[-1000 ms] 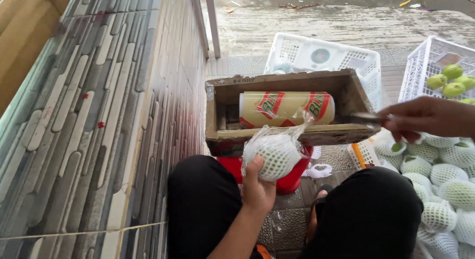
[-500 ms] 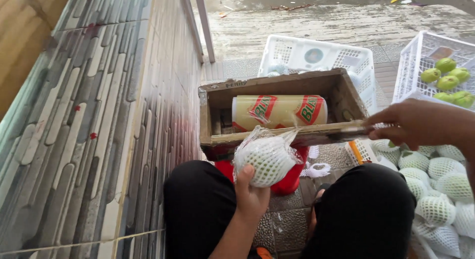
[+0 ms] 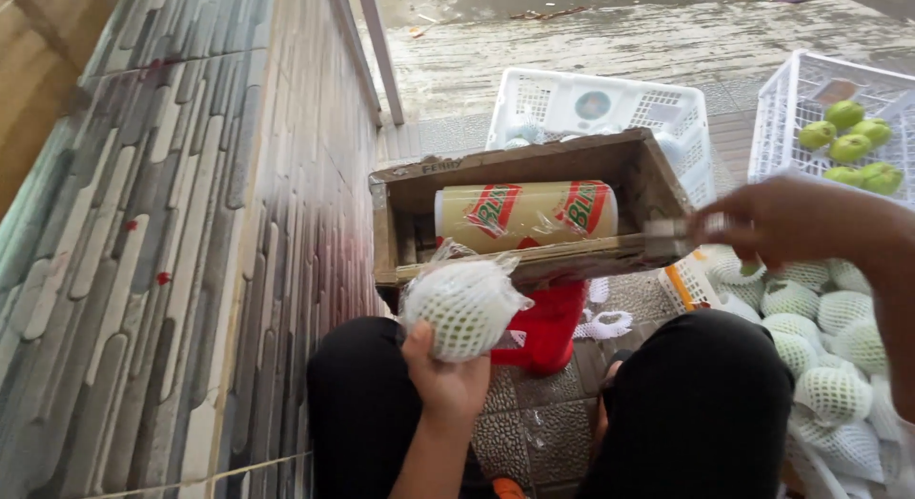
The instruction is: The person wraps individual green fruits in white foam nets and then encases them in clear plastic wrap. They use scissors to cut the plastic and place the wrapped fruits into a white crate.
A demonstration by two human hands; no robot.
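The wrapped fruit, a round piece in white foam net under clear film, sits in the left hand, held up in front of the wooden box. The thumb and fingers curl around its lower half from below, so the fruit rests above the fingertips with the loose film bunched at its top. Just behind it, inside the box, lies 1 roll of film on its side. The right hand reaches to the box's right end, fingers pinched on a small blurred thing at the edge; what it is cannot be told. Under the box stands a red stool. Netted fruits are heaped to the right, beside the person's knee. Behind the box are 2 white crates: 1 nearly empty, 1 with bare green fruits.
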